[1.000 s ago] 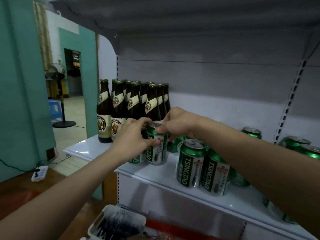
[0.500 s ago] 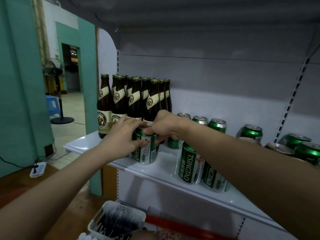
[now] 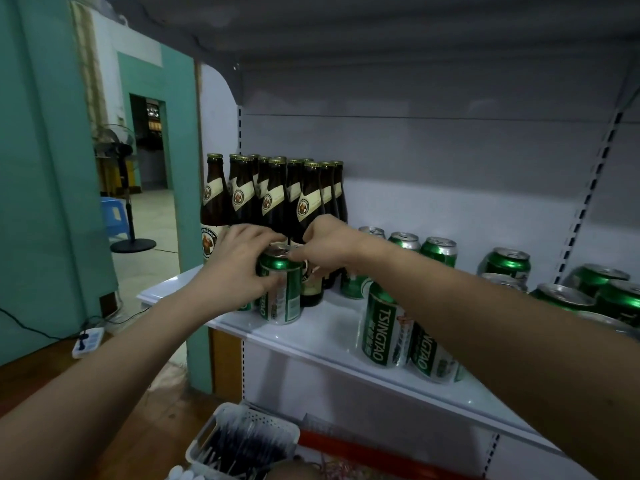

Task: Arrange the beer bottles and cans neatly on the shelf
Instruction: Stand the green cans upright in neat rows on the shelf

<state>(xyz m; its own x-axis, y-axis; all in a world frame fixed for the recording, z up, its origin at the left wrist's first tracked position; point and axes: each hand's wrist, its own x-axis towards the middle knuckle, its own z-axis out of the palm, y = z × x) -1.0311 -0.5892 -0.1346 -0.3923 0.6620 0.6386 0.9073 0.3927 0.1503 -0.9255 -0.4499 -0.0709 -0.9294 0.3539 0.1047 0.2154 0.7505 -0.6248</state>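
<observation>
A green Tsingtao can [image 3: 281, 292] stands upright on the white shelf [image 3: 332, 337], just in front of a cluster of brown beer bottles [image 3: 277, 199] at the shelf's left end. My left hand [image 3: 239, 261] wraps the can's left side. My right hand [image 3: 329, 244] pinches the can's top rim from the right. Part of another green can shows behind my left hand. Two more Tsingtao cans [image 3: 388, 330] stand near the front edge under my right forearm. A row of cans [image 3: 438, 249] lines the back wall.
More green cans [image 3: 509, 265] crowd the shelf's right side near the slotted upright [image 3: 588, 199]. A white basket of dark items [image 3: 242, 441] sits on a lower level. To the left are a teal wall, a standing fan [image 3: 128, 202] and a power strip [image 3: 86, 341] on the floor.
Both hands have carried the can leftward and back, closer to the bottles. The view has tilted, so more cans along the back wall show.
</observation>
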